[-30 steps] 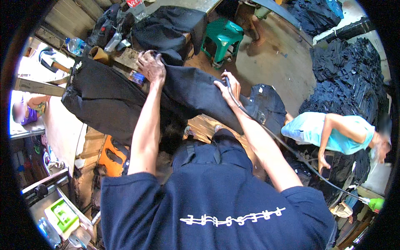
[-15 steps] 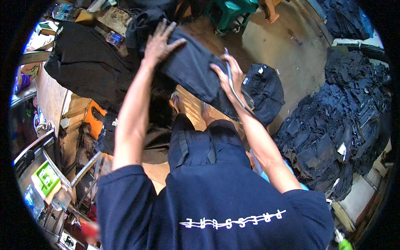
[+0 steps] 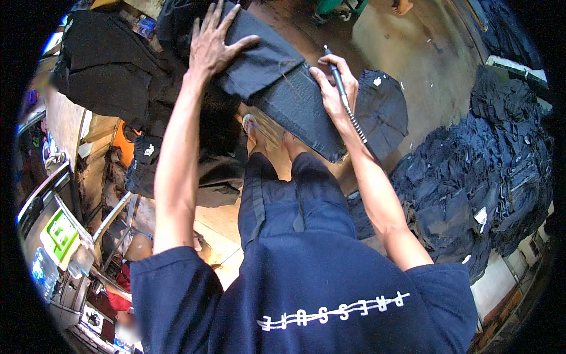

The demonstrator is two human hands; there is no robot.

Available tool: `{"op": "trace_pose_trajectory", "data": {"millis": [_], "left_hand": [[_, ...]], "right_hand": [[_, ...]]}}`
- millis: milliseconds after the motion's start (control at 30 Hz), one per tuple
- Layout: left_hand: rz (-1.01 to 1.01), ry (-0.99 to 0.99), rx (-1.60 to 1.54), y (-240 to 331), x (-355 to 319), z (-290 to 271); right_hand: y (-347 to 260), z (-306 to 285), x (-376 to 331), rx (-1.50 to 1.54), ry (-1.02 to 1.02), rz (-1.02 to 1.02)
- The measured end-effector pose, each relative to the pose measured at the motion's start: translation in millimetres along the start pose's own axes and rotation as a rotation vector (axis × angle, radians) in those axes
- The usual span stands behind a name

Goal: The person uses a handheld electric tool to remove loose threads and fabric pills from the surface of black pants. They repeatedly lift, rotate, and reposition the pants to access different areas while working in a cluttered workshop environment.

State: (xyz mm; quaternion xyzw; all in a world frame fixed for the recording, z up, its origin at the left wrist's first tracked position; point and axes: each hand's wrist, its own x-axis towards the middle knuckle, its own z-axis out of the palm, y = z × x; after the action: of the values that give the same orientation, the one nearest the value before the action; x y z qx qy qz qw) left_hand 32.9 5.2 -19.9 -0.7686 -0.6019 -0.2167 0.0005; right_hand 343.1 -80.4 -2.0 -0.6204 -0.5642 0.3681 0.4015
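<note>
My left hand (image 3: 211, 52) lies flat with fingers spread on a piece of black cloth (image 3: 259, 62). The cloth covers the far part of a long dark board (image 3: 309, 121), whose near end shows bare. In my right hand (image 3: 345, 91) is a pen-shaped tool (image 3: 336, 75), gripped between thumb and fingers with its thin tip pointing away from me. A coiled cord (image 3: 355, 123) runs from it along my forearm. The right hand is beside the board's right edge, close to the cloth's edge.
A large heap of dark cloth pieces (image 3: 454, 171) lies on the right. More black garments (image 3: 112, 71) spread on the left, and another black piece (image 3: 380, 112) lies right of the board. A green and white tray (image 3: 61, 236) stands at lower left. Another person's foot (image 3: 402, 7) shows at top right.
The cloth has shifted toward the upper left, baring the board's near end. My left hand stays flat on it. My right hand has moved slightly right, off the cloth, still holding the tool.
</note>
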Motion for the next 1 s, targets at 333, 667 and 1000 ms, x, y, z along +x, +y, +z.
{"op": "trace_pose_trajectory", "data": {"millis": [333,667,1000], "left_hand": [[-0.317,0.074,0.108,65.8,-67.0,8.8],[-0.355,0.133,0.080,69.4,-69.8,7.1],[-0.382,0.221,0.008,73.9,-69.8,4.4]], "right_hand": [[-18.7,24.6,-23.3,-0.044,-0.011,-0.525],[-17.1,37.4,-11.2,-0.132,0.053,-0.626],[50.5,-149.3,24.1,-0.037,0.655,-0.060]]}}
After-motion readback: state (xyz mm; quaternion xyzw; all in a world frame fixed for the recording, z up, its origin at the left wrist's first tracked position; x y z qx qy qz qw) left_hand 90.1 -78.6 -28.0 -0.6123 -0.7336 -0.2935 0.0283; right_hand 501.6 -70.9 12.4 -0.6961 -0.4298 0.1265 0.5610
